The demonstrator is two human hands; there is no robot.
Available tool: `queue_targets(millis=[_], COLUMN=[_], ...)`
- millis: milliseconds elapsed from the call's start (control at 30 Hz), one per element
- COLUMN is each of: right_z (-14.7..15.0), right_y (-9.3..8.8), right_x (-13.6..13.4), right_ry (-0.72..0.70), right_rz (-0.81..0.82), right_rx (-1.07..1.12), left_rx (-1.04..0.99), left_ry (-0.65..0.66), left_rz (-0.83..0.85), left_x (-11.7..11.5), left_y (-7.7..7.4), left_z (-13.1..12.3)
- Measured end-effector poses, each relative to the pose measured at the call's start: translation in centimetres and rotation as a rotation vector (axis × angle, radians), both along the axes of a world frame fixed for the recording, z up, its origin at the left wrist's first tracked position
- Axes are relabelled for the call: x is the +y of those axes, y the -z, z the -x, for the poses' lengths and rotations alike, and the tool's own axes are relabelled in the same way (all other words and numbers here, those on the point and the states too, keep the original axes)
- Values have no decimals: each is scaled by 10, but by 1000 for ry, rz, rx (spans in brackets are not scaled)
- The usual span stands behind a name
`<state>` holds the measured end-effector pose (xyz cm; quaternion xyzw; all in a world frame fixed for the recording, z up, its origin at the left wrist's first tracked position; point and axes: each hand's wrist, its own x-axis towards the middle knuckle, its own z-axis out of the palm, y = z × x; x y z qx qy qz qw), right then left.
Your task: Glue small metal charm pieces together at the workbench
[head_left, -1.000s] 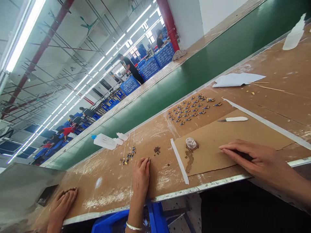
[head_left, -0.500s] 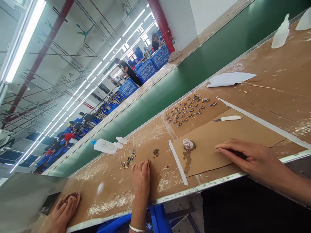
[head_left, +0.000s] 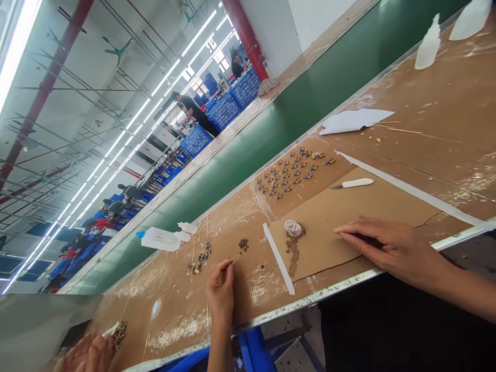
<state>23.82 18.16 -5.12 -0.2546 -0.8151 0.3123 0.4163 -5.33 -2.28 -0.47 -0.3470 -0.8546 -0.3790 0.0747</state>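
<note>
My left hand (head_left: 220,292) is raised a little over the brown tabletop, thumb and forefinger pinched together. A tiny dark piece shows at their tips, too small to name. Just beyond it lies a heap of small dark bits (head_left: 243,244), and to its left a cluster of little blue-and-yellow figures (head_left: 201,258). My right hand (head_left: 382,240) rests by the brown cardboard sheet (head_left: 344,206), its fingertips pressed together; anything inside the pinch is hidden. A small round tub (head_left: 293,228) stands on the sheet beside a wet brown stain. Behind lies a white-handled knife (head_left: 357,183).
Many blue-and-yellow figures (head_left: 290,173) lie in rows near the green belt (head_left: 263,129). White bottles (head_left: 160,238) lie at left; another bottle (head_left: 428,44) stands far right. A co-worker's hands (head_left: 87,351) are at lower left by small pieces (head_left: 119,335). White paper (head_left: 354,121) lies behind.
My left hand has turned and lifted off the table, with its pinch now showing. My right hand stays in place. The co-worker's hands have drawn back from their pile. The view has shifted slightly.
</note>
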Motion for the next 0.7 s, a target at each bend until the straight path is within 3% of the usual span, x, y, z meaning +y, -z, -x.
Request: queue_targets(millis=[100,267,433,700], right_z=[1,1,1,2], right_y=[1,-2,-1,-1], right_x=[0,0,1,2], right_ry=[-12,-36,-32,3], right_rz=[-20,-54,-58,-101], right_rx=[12,43,48,52], left_rx=[-68,-252,-168,8], left_ry=[32,151,344,461], left_rz=[-33,-136,42,286], left_x=[14,37,76,115], left_y=[5,-20,-30,-43], left_z=[-14,-44,-68,-76])
